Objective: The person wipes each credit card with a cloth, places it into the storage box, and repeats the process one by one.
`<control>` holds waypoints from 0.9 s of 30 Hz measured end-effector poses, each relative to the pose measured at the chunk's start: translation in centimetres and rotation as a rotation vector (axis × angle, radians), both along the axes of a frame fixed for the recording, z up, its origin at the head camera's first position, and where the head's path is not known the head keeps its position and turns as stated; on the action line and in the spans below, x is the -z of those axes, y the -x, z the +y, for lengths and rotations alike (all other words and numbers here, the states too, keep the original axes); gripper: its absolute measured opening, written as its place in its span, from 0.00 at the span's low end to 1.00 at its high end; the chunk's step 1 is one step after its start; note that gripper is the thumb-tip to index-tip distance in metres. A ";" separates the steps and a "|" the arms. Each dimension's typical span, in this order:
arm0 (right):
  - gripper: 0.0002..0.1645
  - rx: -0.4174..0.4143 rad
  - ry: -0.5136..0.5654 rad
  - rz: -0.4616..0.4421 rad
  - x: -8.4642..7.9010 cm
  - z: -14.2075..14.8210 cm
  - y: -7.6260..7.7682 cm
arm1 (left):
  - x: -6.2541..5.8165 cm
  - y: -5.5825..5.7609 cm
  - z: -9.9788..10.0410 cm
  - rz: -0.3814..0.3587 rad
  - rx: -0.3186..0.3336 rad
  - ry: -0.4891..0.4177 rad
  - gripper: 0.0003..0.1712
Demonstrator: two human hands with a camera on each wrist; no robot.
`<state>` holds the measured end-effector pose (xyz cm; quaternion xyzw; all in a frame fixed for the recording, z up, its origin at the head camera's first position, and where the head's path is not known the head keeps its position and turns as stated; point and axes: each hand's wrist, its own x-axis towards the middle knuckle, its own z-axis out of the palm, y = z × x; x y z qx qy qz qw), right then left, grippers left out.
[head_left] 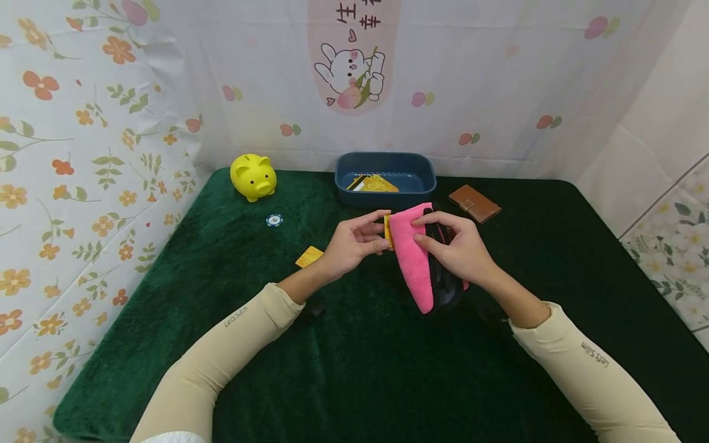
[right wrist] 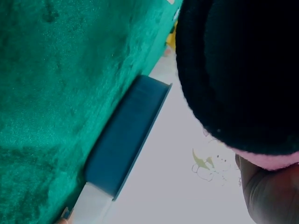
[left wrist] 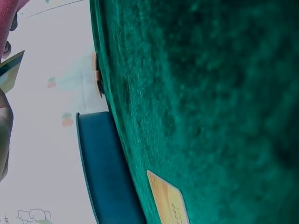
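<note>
In the head view my left hand point(head_left: 354, 240) pinches a yellow bank card point(head_left: 388, 231) between thumb and fingers. The card's right part is hidden behind a fuzzy pink cloth item point(head_left: 411, 252) with black trim and a dark side. My right hand point(head_left: 456, 243) grips this item along its black edge, thumb on the pink face. A dark stripe crosses the held card point(left wrist: 11, 72) in the left wrist view. The item's rounded black side point(right wrist: 243, 84) fills much of the right wrist view. Another yellow card point(head_left: 309, 256) lies on the green cloth beside my left wrist.
Behind my hands stands a blue bin point(head_left: 386, 198) with several yellow cards point(head_left: 379, 183) inside. A brown wallet point(head_left: 474, 203) lies to its right. At the back left are a yellow piggy bank point(head_left: 253, 177) and a poker chip point(head_left: 274, 220). A small black object point(head_left: 316, 310) lies by my left forearm.
</note>
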<state>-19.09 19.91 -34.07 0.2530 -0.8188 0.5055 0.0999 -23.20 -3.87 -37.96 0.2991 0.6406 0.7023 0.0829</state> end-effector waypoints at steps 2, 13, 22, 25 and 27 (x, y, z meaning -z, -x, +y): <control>0.14 0.001 -0.007 0.002 0.1 -0.1 -0.1 | 0.0 0.0 -0.1 -0.003 -0.008 0.011 0.30; 0.14 -0.037 -0.062 -0.011 0.5 -0.2 -0.4 | 0.0 -0.1 -0.2 -0.026 -0.064 -0.005 0.29; 0.15 -0.072 -0.093 0.013 0.6 0.2 -0.7 | 0.1 0.0 -0.3 -0.036 -0.077 -0.035 0.29; 0.15 -0.075 -0.097 0.035 0.7 0.6 -0.9 | -0.1 0.0 -0.2 -0.036 -0.076 -0.033 0.29; 0.16 -0.067 -0.095 0.040 0.7 1.0 -0.9 | -0.2 -0.1 -0.2 -0.030 -0.078 -0.027 0.28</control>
